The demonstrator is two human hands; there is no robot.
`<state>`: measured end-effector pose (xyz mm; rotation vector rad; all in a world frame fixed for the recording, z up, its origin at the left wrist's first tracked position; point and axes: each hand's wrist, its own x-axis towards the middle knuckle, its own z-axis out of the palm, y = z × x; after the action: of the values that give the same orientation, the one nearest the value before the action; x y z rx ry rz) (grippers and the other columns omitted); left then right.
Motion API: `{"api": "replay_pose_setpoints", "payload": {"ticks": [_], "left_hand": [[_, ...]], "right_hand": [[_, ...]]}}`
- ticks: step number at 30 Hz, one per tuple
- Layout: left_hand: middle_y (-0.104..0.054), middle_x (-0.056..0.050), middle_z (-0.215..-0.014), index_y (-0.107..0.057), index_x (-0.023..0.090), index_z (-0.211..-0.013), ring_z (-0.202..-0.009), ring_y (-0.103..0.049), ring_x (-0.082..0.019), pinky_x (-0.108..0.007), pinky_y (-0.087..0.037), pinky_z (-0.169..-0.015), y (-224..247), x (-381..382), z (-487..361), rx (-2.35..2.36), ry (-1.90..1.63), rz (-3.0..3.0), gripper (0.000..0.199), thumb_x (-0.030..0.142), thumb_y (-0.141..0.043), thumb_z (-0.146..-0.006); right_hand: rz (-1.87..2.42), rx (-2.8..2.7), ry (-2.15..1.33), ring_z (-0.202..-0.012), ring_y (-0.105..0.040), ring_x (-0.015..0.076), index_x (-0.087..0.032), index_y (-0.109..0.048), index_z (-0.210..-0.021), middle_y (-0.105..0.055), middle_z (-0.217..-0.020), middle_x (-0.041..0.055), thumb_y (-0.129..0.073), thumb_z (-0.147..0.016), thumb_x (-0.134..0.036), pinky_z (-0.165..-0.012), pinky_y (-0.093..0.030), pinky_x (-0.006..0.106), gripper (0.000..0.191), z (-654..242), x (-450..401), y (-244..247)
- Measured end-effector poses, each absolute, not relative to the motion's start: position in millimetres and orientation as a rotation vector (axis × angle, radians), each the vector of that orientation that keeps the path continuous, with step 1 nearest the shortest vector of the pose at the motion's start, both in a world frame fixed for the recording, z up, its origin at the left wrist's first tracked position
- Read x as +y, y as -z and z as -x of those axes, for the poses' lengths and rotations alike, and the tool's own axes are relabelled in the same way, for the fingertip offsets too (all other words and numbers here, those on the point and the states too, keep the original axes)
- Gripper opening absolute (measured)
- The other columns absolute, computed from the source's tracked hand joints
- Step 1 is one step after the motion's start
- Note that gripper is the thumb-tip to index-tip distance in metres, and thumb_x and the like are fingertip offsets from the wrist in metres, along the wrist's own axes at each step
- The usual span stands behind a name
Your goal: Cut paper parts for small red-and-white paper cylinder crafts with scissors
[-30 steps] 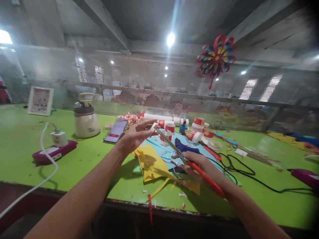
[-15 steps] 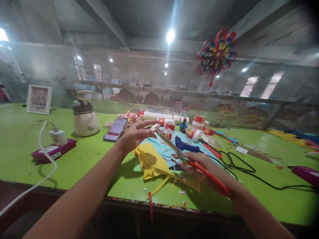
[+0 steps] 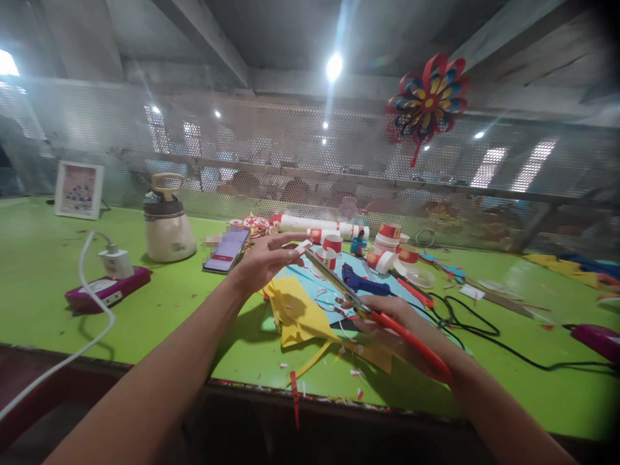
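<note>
My left hand [image 3: 265, 261] pinches a small white and red piece of paper [image 3: 303, 247] between thumb and fingers. Red-handled scissors [image 3: 404, 340] are in my right hand [image 3: 387, 316], their tips pointing up and left at that piece. The blades look slightly apart, close to the paper's edge. Below my hands lies a yellow sheet [image 3: 300, 313] with a cut strip, over light blue sheets [image 3: 310, 283]. A blue glue gun [image 3: 364, 281] rests just beyond the scissors.
Behind are red and white paper rolls [image 3: 389, 231], a long white tube [image 3: 317, 225] and a small blue bottle [image 3: 358, 244]. A phone [image 3: 227, 250], a beige jug [image 3: 169, 232] and a purple power strip [image 3: 109, 289] stand left. Black cable [image 3: 508, 356] runs right. A paper pinwheel [image 3: 429, 103] hangs above.
The scissor blades stand a little wider apart than before, with the tips still at the paper piece. The whole view has shifted slightly; my left hand keeps its pinch.
</note>
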<state>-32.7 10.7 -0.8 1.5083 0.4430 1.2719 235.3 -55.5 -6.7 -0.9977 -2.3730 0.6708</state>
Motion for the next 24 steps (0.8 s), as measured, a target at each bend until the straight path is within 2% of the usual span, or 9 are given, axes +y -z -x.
{"api": "replay_pose_setpoints", "payload": {"ticks": [9, 18, 24], "left_hand": [[-0.071, -0.01, -0.102, -0.07, 0.018, -0.108, -0.097, -0.062, -0.025, -0.037, -0.044, -0.084, 0.2, 9.8, 32.7, 0.467, -1.273, -1.518, 0.04, 0.02, -0.072, -0.068], [-0.07, -0.011, -0.101, -0.07, 0.017, -0.109, -0.095, -0.063, -0.026, -0.041, -0.043, -0.087, 1.5, 11.6, 33.6, 0.444, -1.249, -1.508, 0.04, 0.019, -0.07, -0.069], [-0.07, -0.009, -0.093, -0.07, 0.015, -0.108, -0.088, -0.063, -0.023, -0.044, -0.044, -0.089, 1.8, 10.4, 31.5, 0.413, -1.249, -1.45, 0.04, 0.016, -0.071, -0.068]], "right_hand": [[0.985, -2.369, -0.678, -0.063, -0.039, 0.0132, -0.016, -0.059, -0.085, -0.047, -0.071, -0.0014, -0.049, -0.087, -0.029, -0.057, -0.034, 0.025, 0.016, -237.9, -53.8, 11.2], [1.0, -2.355, -0.675, -0.062, -0.04, 0.0137, -0.017, -0.06, -0.081, -0.047, -0.07, -0.0009, -0.05, -0.087, -0.034, -0.057, -0.037, 0.026, 0.02, -234.2, -54.2, 10.1], [1.016, -2.333, -0.649, -0.063, -0.046, 0.0144, -0.015, -0.063, -0.089, -0.052, -0.071, 0.0006, -0.05, -0.087, -0.033, -0.058, -0.039, 0.026, 0.023, -232.2, -57.3, 8.8]]}}
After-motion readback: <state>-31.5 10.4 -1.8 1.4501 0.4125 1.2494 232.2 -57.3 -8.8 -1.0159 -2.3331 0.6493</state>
